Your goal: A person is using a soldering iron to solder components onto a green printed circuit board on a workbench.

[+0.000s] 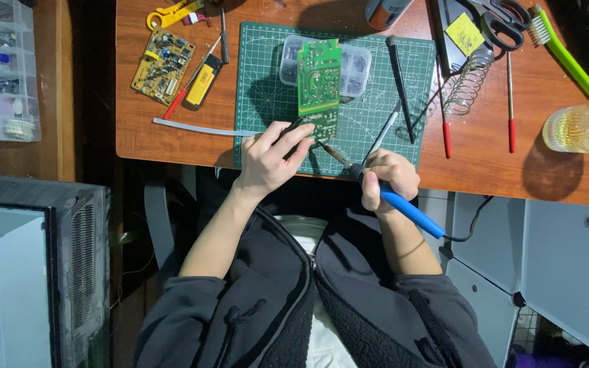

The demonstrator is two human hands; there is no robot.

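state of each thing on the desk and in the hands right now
green circuit board: tilted, propped on cutting mat
soldering iron: gripped by right hand, tip at board's lower edge
left hand: steadies board's lower edge
yellow circuit board: flat, untouched
glass: filled with yellowish liquid

The scissors [506,20] and grey tool [386,10] are cut off at top.

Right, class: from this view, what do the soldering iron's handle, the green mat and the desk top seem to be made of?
The soldering iron in the right hand has a blue handle, probably smooth plastic or rubber with a slight sheen. The cutting mat looks like matte green vinyl or rubber, printed with a white grid. The desk top appears to be reddish-brown wood or wood-look laminate, showing faint grain.
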